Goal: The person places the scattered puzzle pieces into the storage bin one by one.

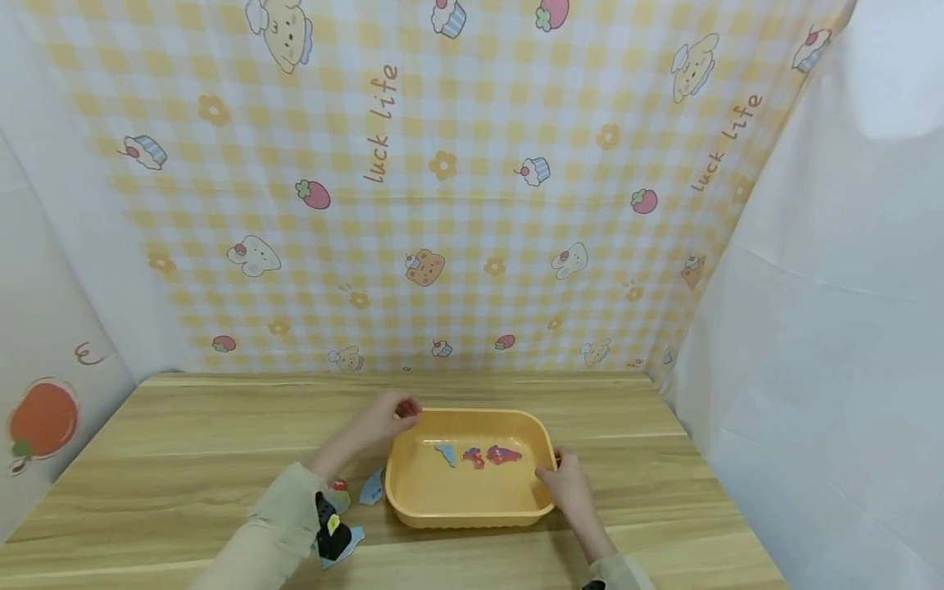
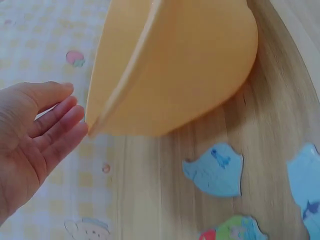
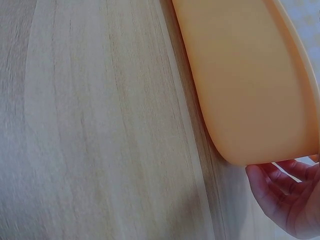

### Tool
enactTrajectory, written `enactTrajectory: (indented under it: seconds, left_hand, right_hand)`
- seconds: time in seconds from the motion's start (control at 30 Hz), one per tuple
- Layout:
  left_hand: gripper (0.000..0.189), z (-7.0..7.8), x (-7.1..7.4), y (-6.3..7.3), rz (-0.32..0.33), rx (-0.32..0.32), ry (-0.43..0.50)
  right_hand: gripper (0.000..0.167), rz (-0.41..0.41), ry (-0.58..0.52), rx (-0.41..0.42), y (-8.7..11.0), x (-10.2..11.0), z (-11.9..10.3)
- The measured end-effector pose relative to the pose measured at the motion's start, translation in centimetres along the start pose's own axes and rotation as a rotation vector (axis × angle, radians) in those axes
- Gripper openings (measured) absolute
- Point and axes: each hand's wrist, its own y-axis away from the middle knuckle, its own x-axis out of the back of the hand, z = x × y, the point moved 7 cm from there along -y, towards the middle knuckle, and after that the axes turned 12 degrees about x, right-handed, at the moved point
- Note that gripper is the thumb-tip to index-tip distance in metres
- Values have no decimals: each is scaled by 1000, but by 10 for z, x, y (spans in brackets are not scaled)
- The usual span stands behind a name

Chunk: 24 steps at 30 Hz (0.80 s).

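Note:
A yellow-orange plastic tray [image 1: 472,519] sits on the wooden table, its rim rounded at the corners. Inside it lie a light blue piece [image 1: 447,455], a small red piece [image 1: 474,459] and a red and purple piece [image 1: 505,455], flat like puzzle pieces. My right hand [image 1: 569,485] pinches the tray's right rim, thumb over the inside and fingers outside. At the far left corner is my left hand [image 1: 383,418], fingers loosely bent and fingertips right at the rim; in the left wrist view nothing sits between its thumb and fingers [image 2: 62,120].
Left of the tray lie a blue puzzle piece [image 2: 217,172], a green and red one [image 2: 237,230] and another blue one [image 2: 306,190]. My left sleeve partly covers them in the head view. A checked cloth [image 1: 472,221] hangs behind the table.

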Motion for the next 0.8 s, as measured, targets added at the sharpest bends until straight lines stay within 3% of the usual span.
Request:
enactTrajectory:
  seconds: [0.13,0.23,0.4,0.63,0.8]
  left_hand:
    - [11,-12,13,7,83,51,6]
    - [10,-20,19,13,102,63,1]
    - [10,-29,19,21,62,17,-16]
    - [9,-44,11,27,-21,106,17]
    - [12,-50,7,32,-58,118,26]
  right_hand:
    - [35,7,1,4,0,0,-1]
    - [36,9,4,12,1,1,-4]
    - [36,3,15,21,1,1,-6]
    - [36,5,17,11,0,2,-5]
    - [35,2,19,19,1,1,-5]
